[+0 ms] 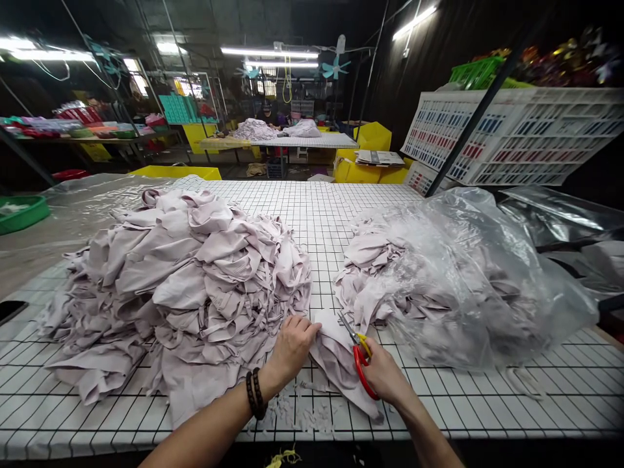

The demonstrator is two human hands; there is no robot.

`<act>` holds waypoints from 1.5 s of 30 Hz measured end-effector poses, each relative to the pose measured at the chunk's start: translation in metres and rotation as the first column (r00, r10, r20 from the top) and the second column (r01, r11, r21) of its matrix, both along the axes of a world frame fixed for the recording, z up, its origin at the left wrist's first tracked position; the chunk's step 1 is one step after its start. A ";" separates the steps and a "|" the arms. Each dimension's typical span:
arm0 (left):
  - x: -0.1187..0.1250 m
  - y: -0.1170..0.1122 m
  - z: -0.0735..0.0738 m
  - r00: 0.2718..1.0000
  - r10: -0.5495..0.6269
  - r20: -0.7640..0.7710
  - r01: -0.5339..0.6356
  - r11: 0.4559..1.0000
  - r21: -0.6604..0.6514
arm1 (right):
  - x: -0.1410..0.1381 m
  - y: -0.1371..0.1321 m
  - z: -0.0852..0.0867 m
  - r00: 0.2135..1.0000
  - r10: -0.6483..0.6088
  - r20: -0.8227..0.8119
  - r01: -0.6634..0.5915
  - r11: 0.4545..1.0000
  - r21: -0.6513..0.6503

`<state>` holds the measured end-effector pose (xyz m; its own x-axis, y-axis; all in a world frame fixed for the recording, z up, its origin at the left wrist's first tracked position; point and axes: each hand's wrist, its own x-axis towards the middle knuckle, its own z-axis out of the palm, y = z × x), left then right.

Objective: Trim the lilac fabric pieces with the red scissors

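My left hand (291,348) grips the edge of a pale lilac fabric piece (336,364) lying on the white gridded table (331,214). My right hand (385,374) holds red-handled scissors (359,357), whose blades point up-left and touch the fabric's upper edge. A large heap of the same lilac fabric pieces (180,286) lies to the left, touching my left hand. Another heap of lilac pieces (380,273) spills from a clear plastic bag (478,279) on the right.
Small fabric trimmings (307,416) litter the table's near edge. A green basin (22,211) sits at the far left, a phone (10,311) by the left edge. White crates (517,136) stand at the right rear. A person works at a distant table (287,138).
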<state>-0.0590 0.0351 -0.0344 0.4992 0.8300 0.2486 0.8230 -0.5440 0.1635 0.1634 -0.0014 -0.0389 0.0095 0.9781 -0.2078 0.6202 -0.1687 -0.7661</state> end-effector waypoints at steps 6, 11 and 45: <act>-0.011 0.008 0.012 0.977 -0.110 -0.181 0.101 0.993 -0.057 | 0.006 0.010 0.030 0.994 -0.019 0.106 0.006 0.993 0.121; -0.019 -0.002 0.031 0.968 -0.195 -0.157 0.171 0.973 -0.157 | 0.000 0.024 0.057 0.984 -0.085 0.156 0.039 0.961 0.274; 0.004 -0.016 0.073 0.335 0.457 0.824 0.211 0.816 -0.539 | -0.042 0.046 0.048 0.650 0.143 -0.746 -0.159 0.986 0.051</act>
